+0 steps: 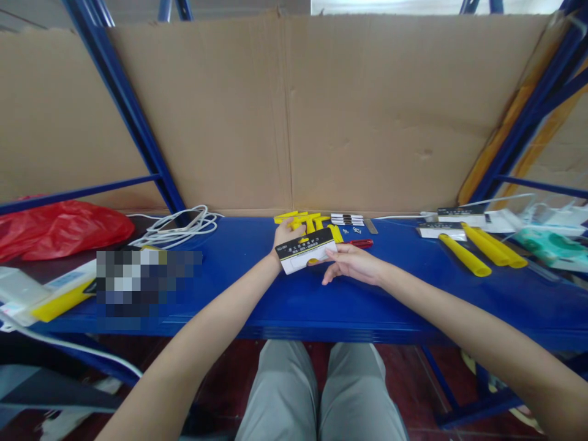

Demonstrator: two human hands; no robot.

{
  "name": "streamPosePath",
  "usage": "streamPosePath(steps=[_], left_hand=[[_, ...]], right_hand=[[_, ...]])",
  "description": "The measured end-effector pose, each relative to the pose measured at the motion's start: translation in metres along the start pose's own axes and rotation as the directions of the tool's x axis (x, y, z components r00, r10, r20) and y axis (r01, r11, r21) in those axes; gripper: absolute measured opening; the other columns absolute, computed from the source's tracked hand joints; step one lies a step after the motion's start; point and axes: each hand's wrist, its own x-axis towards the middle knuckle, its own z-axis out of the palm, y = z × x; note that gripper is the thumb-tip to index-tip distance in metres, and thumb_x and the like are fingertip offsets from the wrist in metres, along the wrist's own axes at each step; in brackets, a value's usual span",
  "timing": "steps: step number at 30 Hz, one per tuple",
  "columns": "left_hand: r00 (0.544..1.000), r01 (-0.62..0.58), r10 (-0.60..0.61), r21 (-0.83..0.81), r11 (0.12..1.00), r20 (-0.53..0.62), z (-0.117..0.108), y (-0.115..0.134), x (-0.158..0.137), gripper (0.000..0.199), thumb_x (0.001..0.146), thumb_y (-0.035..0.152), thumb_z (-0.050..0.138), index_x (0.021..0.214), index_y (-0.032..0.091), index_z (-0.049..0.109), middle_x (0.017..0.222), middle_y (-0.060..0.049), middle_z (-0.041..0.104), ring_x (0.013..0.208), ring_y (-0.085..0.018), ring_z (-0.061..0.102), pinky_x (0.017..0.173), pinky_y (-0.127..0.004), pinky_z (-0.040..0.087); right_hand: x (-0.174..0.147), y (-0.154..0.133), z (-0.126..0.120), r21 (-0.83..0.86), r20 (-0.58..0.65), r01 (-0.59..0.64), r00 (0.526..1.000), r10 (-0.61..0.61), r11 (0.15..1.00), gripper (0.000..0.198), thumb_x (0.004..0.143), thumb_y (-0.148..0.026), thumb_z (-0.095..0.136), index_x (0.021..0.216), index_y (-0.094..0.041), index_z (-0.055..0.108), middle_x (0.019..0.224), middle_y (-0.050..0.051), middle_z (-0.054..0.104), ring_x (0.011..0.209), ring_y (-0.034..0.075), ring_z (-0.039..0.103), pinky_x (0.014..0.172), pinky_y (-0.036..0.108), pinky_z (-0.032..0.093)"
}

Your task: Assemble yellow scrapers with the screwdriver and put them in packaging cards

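A black-and-white printed packaging card (301, 260) with a hang hole is tilted above the blue table. My right hand (349, 262) pinches its right end between thumb and fingers, with the other fingers loosely curled. Behind the card's left end is my left hand (283, 234), at the yellow plastic parts (316, 222). The card hides much of its fingers, so I cannot tell whether it grips one. Just right of the hands lie a red-handled tool (361, 244), several small metal pieces (357, 231), a flat metal strip (370, 226) and a stack of white-and-black pieces (346, 220).
Yellow tubes (466, 256) and more printed cards (441, 231) lie on the right, beside a green-and-white packet (551, 245). A coiled white cable (184, 226) and a red plastic bag (68, 229) are left. A cardboard wall (367, 122) stands behind the blue table (257, 306).
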Motion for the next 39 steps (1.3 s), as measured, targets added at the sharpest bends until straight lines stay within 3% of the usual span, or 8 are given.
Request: streamPosePath(steps=[6, 13, 16, 18, 21, 24, 33, 39], left_hand=[[0.974, -0.115, 0.108, -0.027, 0.993, -0.200, -0.007, 0.019, 0.004, 0.038, 0.074, 0.007, 0.062, 0.111, 0.009, 0.052, 0.066, -0.001, 0.063, 0.052, -0.012, 0.063, 0.057, -0.023, 0.050], [0.950, -0.131, 0.092, -0.114, 0.985, -0.298, -0.023, 0.033, 0.014, 0.025, 0.071, 0.002, 0.054, 0.094, 0.012, 0.054, 0.058, 0.004, 0.056, 0.048, -0.011, 0.060, 0.051, -0.020, 0.047], [0.954, -0.090, 0.053, -0.114, 0.989, -0.294, -0.021, 0.034, 0.012, 0.031, 0.069, -0.002, 0.051, 0.097, 0.012, 0.052, 0.058, 0.004, 0.055, 0.044, -0.011, 0.057, 0.047, -0.020, 0.046], [0.962, -0.060, 0.027, -0.112, 0.992, -0.273, -0.019, 0.034, 0.010, 0.036, 0.068, -0.003, 0.051, 0.101, 0.012, 0.050, 0.060, 0.003, 0.056, 0.043, -0.011, 0.057, 0.047, -0.020, 0.046], [0.970, -0.018, -0.012, -0.122, 0.992, -0.242, -0.016, 0.032, 0.006, 0.045, 0.066, -0.003, 0.054, 0.108, 0.013, 0.048, 0.066, 0.001, 0.058, 0.044, -0.010, 0.057, 0.049, -0.021, 0.047], [0.969, 0.025, -0.047, -0.092, 0.995, -0.242, -0.014, 0.029, 0.004, 0.053, 0.066, -0.004, 0.055, 0.114, 0.016, 0.043, 0.070, 0.000, 0.059, 0.042, -0.010, 0.055, 0.047, -0.021, 0.047], [0.984, 0.051, -0.056, -0.037, 0.998, -0.170, -0.010, 0.023, 0.000, 0.052, 0.072, -0.002, 0.051, 0.117, 0.020, 0.036, 0.067, 0.003, 0.055, 0.038, -0.009, 0.051, 0.039, -0.021, 0.042], [0.984, 0.063, -0.060, 0.012, 0.998, -0.165, -0.012, 0.019, 0.002, 0.052, 0.073, 0.000, 0.053, 0.118, 0.020, 0.035, 0.069, 0.003, 0.055, 0.038, -0.008, 0.051, 0.042, -0.022, 0.045]], right_hand=[[-0.002, -0.004, 0.006, -0.068, 0.012, -0.070, 0.997, 0.071, 0.995, 0.024, 0.081, -0.033, 0.065, 0.093, -0.014, 0.059, 0.082, 0.007, 0.070, 0.067, 0.015, 0.069, 0.059, 0.023, 0.051], [0.001, -0.017, -0.002, -0.055, -0.341, 0.051, 0.938, -0.066, 0.997, 0.010, 0.084, -0.022, 0.057, 0.091, -0.016, 0.056, 0.074, 0.003, 0.068, 0.059, 0.012, 0.066, 0.057, 0.022, 0.051], [0.002, -0.025, -0.019, -0.101, -0.550, 0.149, 0.816, -0.180, 0.984, 0.024, 0.081, -0.016, 0.057, 0.105, -0.022, 0.052, 0.071, -0.003, 0.066, 0.046, 0.008, 0.058, 0.052, 0.022, 0.050], [0.002, -0.028, -0.033, -0.124, -0.698, 0.201, 0.678, -0.229, 0.972, 0.031, 0.079, -0.012, 0.057, 0.107, -0.025, 0.050, 0.066, -0.007, 0.063, 0.036, 0.004, 0.048, 0.043, 0.019, 0.045], [0.000, -0.030, -0.053, -0.120, -0.844, 0.210, 0.493, -0.212, 0.970, 0.015, 0.079, -0.009, 0.056, 0.087, -0.021, 0.053, 0.057, -0.008, 0.058, 0.035, 0.004, 0.046, 0.040, 0.016, 0.041], [-0.003, -0.035, -0.068, -0.109, -0.889, 0.181, 0.423, -0.177, 0.977, 0.011, 0.079, -0.010, 0.057, 0.075, -0.019, 0.051, 0.057, -0.005, 0.058, 0.041, 0.006, 0.053, 0.044, 0.018, 0.045], [0.010, -0.063, -0.095, -0.291, -0.870, -0.039, 0.426, -0.247, 0.956, 0.007, 0.081, -0.010, 0.057, 0.081, -0.017, 0.055, 0.082, 0.002, 0.065, 0.055, 0.006, 0.059, 0.045, 0.015, 0.043], [0.039, -0.065, -0.116, -0.255, -0.884, -0.123, 0.432, -0.180, 0.959, 0.007, 0.081, -0.012, 0.057, 0.085, -0.016, 0.053, 0.074, 0.003, 0.063, 0.049, 0.008, 0.058, 0.045, 0.018, 0.045]])
